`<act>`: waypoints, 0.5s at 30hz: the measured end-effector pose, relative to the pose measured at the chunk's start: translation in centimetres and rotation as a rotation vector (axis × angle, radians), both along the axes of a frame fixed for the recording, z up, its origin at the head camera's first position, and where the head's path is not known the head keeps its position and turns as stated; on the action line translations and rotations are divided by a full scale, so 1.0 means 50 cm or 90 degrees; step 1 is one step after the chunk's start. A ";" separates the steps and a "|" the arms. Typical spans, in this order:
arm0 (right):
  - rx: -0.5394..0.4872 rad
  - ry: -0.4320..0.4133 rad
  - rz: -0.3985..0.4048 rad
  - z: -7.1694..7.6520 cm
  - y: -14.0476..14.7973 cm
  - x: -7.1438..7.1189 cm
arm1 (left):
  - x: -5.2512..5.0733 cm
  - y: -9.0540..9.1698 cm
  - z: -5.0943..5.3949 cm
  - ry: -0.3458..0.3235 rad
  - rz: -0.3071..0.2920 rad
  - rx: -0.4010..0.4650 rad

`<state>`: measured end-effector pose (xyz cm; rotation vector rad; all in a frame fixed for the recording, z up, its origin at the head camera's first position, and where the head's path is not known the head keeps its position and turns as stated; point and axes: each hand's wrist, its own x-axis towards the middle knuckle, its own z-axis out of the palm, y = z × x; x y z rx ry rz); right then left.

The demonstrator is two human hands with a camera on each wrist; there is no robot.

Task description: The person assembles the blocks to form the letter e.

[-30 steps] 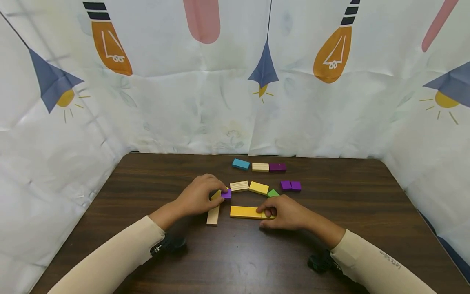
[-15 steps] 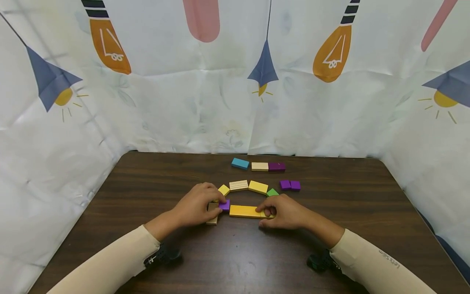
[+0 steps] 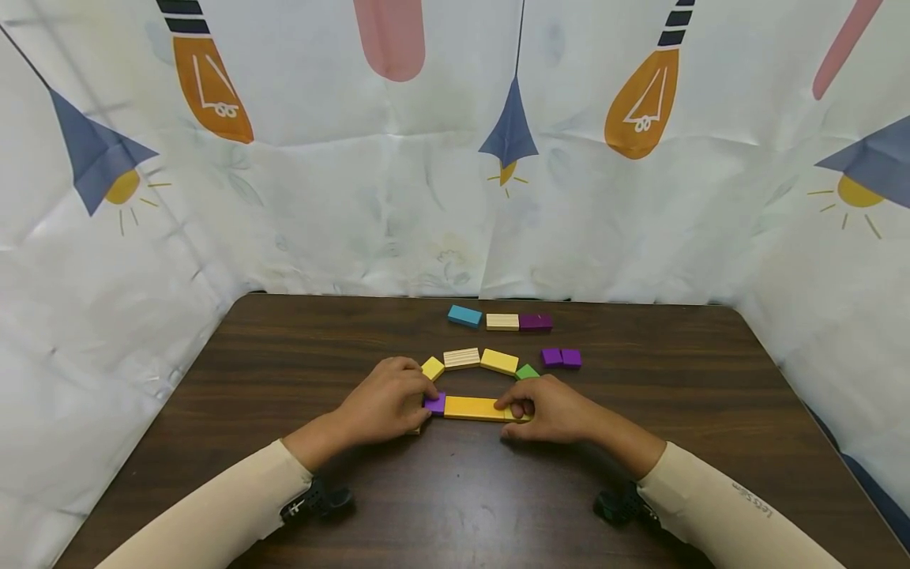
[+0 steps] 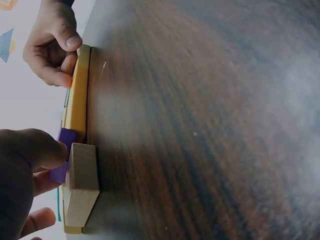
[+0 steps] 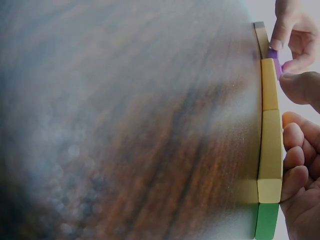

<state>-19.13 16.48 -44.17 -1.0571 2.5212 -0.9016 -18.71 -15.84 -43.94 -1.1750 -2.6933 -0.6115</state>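
Observation:
My left hand (image 3: 384,401) pinches a purple block (image 3: 435,405) between thumb and finger, against the left end of a long yellow-orange block (image 3: 472,408). A natural wood block (image 4: 83,175) stands beside the purple one in the left wrist view, mostly hidden by the hand in the head view. My right hand (image 3: 553,412) has thumb and index finger at the right part of the yellow row, where a paler yellow block (image 5: 270,155) adjoins the orange one. Its other fingers are curled. A green block (image 5: 267,220) follows the paler one in the right wrist view.
Behind the hands, a yellow block (image 3: 433,368), a wood block (image 3: 462,359), another yellow block (image 3: 500,361) and a green block (image 3: 527,371) form an arc. Two purple blocks (image 3: 562,358) lie right. A blue block (image 3: 465,316), wood block (image 3: 502,322) and dark purple block (image 3: 535,322) lie farther back.
My left hand has brought the purple block toward the front edge, from the arc down to the left end of the orange block. My right hand has hardly moved.

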 end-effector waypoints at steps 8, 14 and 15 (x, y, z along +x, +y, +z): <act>-0.010 -0.011 0.000 0.001 -0.001 0.002 | -0.001 0.000 -0.006 0.009 -0.004 -0.003; -0.007 -0.011 -0.003 0.000 -0.002 0.003 | 0.001 0.003 -0.004 0.008 0.000 -0.014; -0.007 -0.011 -0.003 0.000 -0.002 0.003 | 0.002 0.003 -0.004 0.007 0.000 -0.015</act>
